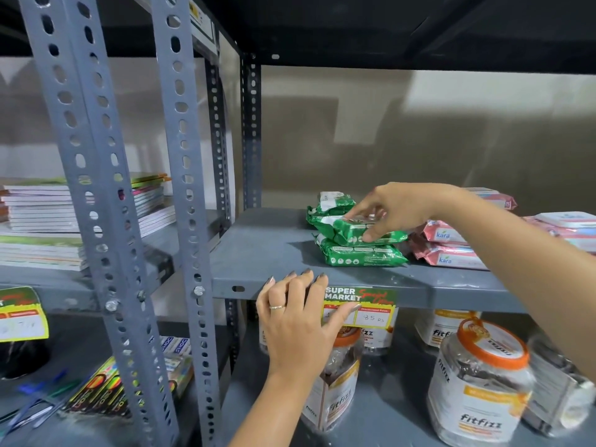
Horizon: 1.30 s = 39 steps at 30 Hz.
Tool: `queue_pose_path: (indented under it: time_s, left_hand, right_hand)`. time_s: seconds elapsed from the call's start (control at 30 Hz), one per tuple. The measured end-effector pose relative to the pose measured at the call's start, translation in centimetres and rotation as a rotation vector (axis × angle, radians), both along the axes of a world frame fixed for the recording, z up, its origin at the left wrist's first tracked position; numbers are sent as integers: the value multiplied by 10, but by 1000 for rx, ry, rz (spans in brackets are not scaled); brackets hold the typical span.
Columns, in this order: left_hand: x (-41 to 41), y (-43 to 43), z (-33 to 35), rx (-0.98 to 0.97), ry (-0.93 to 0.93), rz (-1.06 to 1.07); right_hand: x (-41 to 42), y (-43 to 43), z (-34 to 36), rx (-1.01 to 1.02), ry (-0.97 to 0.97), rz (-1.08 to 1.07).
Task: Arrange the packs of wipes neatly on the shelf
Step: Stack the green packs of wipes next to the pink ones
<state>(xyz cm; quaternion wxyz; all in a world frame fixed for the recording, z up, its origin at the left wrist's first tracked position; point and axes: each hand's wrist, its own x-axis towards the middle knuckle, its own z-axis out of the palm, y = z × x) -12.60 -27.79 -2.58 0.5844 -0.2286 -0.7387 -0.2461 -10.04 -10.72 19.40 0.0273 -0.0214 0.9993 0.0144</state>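
Note:
Three green packs of wipes lie on the grey shelf (264, 250): a bottom pack (361, 255), a top pack (348, 229) stacked on it, and a third pack (332, 203) behind them. My right hand (396, 209) grips the top green pack from above, thumb on its front edge. Pink packs of wipes (448, 246) are stacked to the right, partly hidden by my right forearm. My left hand (300, 314) rests on the shelf's front edge, fingers curled over the lip, holding no pack.
A green price label (367, 304) hangs on the shelf edge. Clear jars with orange lids (483, 382) stand on the shelf below. Perforated grey uprights (187, 221) rise at the left, with stacked notebooks (42, 214) and pens (38, 401) on the neighbouring rack.

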Motion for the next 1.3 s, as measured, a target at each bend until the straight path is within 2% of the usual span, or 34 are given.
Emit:
queue_pose_path:
  time_s: [0.27, 0.43, 0.57, 0.67, 0.77, 0.93, 1.1, 1.23, 1.3]
  left_hand:
    - [-2, 0, -1, 9, 26, -3]
    - [0, 0, 1, 15, 24, -12]
    - [-1, 0, 0, 14, 15, -12]
    - [-1, 0, 0, 12, 16, -18]
    - [-1, 0, -1, 10, 35, -12]
    - [-3, 2, 0, 12, 58, 12]
    - [-7, 2, 0, -3, 84, 34]
    - [-11, 4, -1, -4, 102, 54]
    - [-11, 4, 0, -3, 102, 59]
  right_hand:
    - [1, -4, -11, 22, 167, 7]
    - [0, -4, -14, 14, 177, 16]
    - [-4, -2, 0, -1, 100, 7]
    - [-17, 8, 19, -57, 161, 10]
    - [-48, 20, 31, 94, 245, 1]
    - [-107, 39, 31, 301, 258, -19]
    - [-141, 35, 20, 358, 69, 1]
    - [-172, 38, 9, 292, -124, 43]
    - [-178, 41, 8, 186, -194, 1]
